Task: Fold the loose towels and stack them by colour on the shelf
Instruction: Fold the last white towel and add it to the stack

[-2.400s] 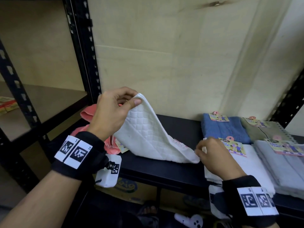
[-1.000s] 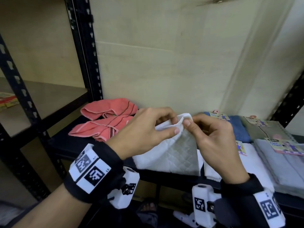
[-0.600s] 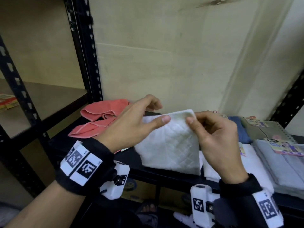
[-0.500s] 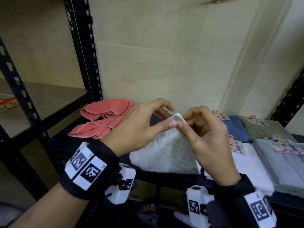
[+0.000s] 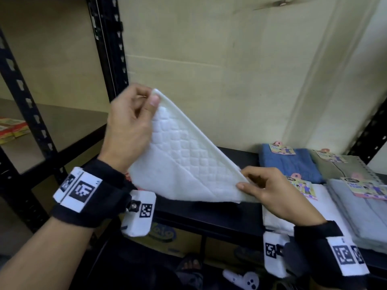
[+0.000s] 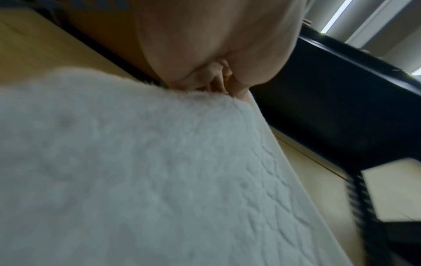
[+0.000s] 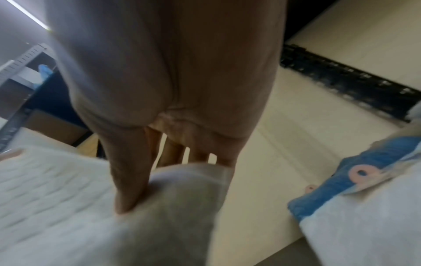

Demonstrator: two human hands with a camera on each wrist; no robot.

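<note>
Held taut above the shelf's (image 5: 209,214) front edge: white towel (image 5: 184,164), pinched at its raised corner by left hand (image 5: 129,126) and its lower corner by right hand (image 5: 272,191).

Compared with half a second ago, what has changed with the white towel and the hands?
The hands, then pinching together at one spot, have drawn apart: the left hand has lifted its corner of the white towel up and left, the right hand has pulled its corner down and right. Both keep their pinch. The folded towels on the shelf stayed put.
</note>
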